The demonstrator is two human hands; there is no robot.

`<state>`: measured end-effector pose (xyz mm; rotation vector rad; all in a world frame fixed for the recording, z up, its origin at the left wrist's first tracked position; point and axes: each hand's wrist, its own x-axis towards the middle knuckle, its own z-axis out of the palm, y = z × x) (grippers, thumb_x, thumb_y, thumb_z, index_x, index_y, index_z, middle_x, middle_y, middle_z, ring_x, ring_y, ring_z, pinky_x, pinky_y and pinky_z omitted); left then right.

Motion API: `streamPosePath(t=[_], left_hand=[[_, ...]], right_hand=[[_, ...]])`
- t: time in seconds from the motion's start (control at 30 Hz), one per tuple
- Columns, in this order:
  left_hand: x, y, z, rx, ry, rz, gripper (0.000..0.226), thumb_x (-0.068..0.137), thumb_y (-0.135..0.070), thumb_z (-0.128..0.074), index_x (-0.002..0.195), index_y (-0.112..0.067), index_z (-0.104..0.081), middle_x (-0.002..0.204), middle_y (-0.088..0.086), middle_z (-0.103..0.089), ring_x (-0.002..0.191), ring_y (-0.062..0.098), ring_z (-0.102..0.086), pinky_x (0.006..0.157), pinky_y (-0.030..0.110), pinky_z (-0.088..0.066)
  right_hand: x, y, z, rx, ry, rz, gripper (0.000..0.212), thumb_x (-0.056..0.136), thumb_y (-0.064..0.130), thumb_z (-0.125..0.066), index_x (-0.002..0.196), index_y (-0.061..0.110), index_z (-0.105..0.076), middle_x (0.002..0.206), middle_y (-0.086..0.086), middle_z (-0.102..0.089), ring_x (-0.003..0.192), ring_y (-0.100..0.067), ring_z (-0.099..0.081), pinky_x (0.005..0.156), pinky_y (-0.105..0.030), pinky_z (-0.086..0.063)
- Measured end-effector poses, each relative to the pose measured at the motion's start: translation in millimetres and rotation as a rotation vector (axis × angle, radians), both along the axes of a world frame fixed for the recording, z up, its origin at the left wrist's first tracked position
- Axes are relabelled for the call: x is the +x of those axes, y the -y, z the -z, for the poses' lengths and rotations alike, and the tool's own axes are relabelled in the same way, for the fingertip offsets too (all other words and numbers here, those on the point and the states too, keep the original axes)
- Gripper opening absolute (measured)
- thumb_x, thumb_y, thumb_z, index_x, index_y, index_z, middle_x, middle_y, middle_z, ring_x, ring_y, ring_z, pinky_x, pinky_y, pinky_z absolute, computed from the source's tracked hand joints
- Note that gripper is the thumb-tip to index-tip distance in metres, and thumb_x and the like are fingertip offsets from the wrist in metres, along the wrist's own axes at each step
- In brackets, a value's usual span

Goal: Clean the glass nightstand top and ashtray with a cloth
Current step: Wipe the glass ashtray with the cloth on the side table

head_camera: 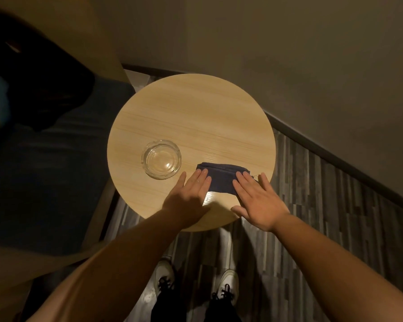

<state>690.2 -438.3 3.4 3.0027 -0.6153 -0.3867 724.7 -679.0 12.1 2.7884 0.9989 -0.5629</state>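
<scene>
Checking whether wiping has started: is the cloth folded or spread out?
Folded. The dark cloth lies as a compact rectangle with layered edges along its far side, both hands flat on it.

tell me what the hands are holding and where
Nothing is gripped. The left hand and right hand lie flat, fingers pressing opposite ends of the folded dark blue cloth.

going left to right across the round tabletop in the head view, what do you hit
glass ashtray → left hand → dark folded cloth → right hand, all on the round wood-look tabletop; both hands lie flat, fingers on the cloth's ends.
</scene>
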Motion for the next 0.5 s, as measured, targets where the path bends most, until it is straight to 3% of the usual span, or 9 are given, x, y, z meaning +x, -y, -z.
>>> streamPosePath(t=[0.17, 0.23, 0.37, 0.5], left_hand=[[-4.2, 1.5, -1.9, 0.065, 0.014, 0.001, 0.082, 0.08, -0.048, -0.07, 0.139, 0.0, -0.042, 0.145, 0.023, -0.04, 0.135, 0.034, -0.039, 0.107, 0.055, -0.035], [-3.6, 1.8, -4.4, 0.078, 0.007, 0.001, 0.082, 0.083, -0.045, -0.067, 0.143, 0.0, -0.035, 0.149, 0.023, -0.033, 0.139, 0.034, -0.031, 0.11, 0.055, -0.026], [-1.4, 3.5, -5.3, 0.126, -0.081, -0.002, 0.075, 0.098, -0.046, -0.039, 0.151, -0.007, -0.004, 0.159, 0.016, 0.003, 0.147, 0.03, 0.002, 0.116, 0.051, 0.0], [-0.6, 4.3, -11.6, 0.137, -0.143, -0.009, 0.069, 0.1, -0.042, -0.034, 0.151, -0.008, -0.002, 0.159, 0.015, 0.006, 0.147, 0.029, 0.006, 0.117, 0.051, 0.001]], right_hand=[[1.1, -3.4, -3.7, 0.04, 0.022, 0.034, 0.069, 0.096, 0.059, -0.018, 0.151, 0.019, -0.015, 0.16, -0.004, -0.01, 0.147, -0.021, -0.005, 0.117, -0.05, 0.003], [2.0, -6.4, -7.4, 0.031, 0.015, 0.045, 0.067, 0.096, 0.058, -0.019, 0.151, 0.02, -0.016, 0.16, -0.003, -0.012, 0.147, -0.021, -0.006, 0.116, -0.05, 0.002], [2.4, -9.5, -11.5, 0.025, -0.003, 0.063, 0.067, 0.096, 0.057, -0.022, 0.151, 0.02, -0.016, 0.16, -0.004, -0.01, 0.147, -0.021, -0.005, 0.115, -0.049, 0.003], [1.0, -12.6, -14.7, 0.044, -0.015, 0.098, 0.065, 0.096, 0.055, -0.024, 0.15, 0.02, -0.019, 0.16, -0.004, -0.012, 0.147, -0.021, -0.006, 0.115, -0.047, 0.004]])
